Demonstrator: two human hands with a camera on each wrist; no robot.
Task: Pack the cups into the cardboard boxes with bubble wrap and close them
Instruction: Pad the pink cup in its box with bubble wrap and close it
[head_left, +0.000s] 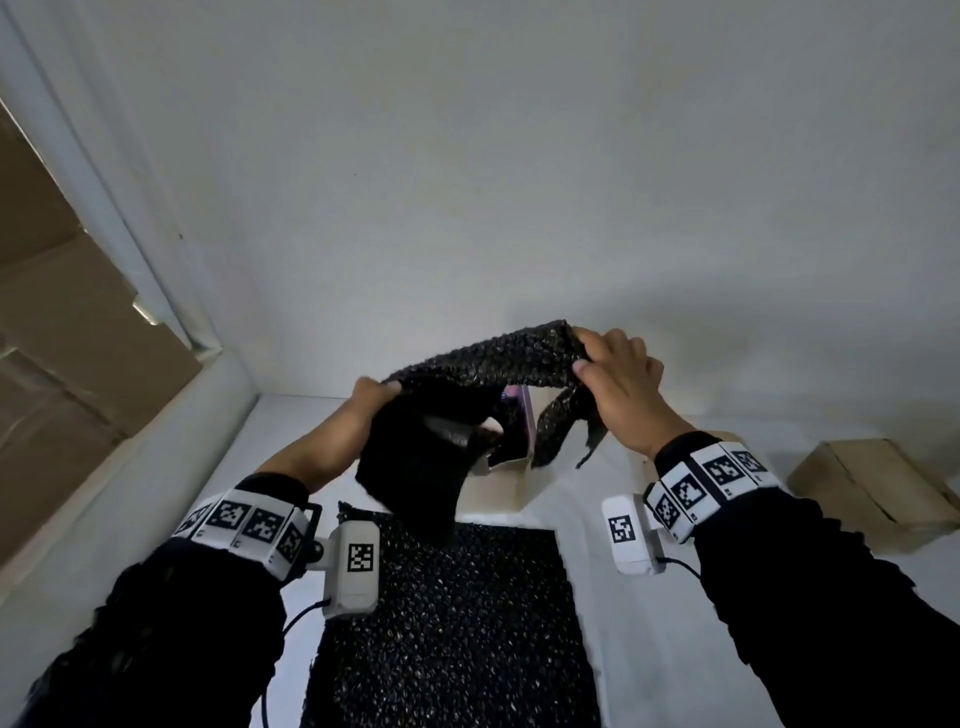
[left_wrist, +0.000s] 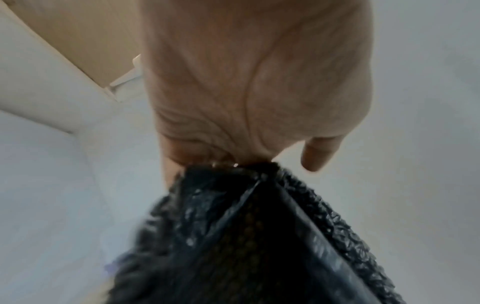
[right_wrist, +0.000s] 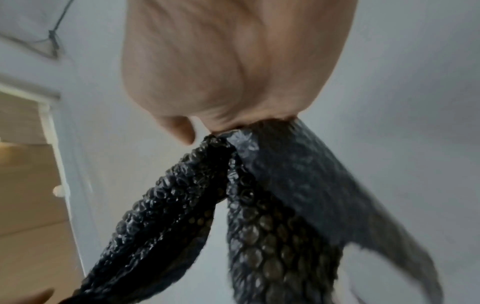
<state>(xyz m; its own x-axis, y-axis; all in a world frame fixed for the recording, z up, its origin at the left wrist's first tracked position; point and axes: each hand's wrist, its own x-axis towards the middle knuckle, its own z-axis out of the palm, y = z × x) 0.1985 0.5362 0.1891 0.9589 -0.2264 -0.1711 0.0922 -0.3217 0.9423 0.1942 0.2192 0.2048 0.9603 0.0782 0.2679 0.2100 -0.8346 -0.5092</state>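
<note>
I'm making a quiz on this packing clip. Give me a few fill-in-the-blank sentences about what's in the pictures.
1. Both hands hold up a sheet of ____ bubble wrap.
2. Another sheet of bubble wrap lies flat on the ____ table.
3. A closed cardboard box sits beyond the person's ____ arm.

Missing words: black; white; right

Black, bumpy bubble wrap (head_left: 483, 358); brown cardboard box (head_left: 872, 488); white table (head_left: 649, 623).

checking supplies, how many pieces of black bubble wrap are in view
2: one held piece up between the left hand and right hand, one flat sheet on the table. More may be hidden.
</note>
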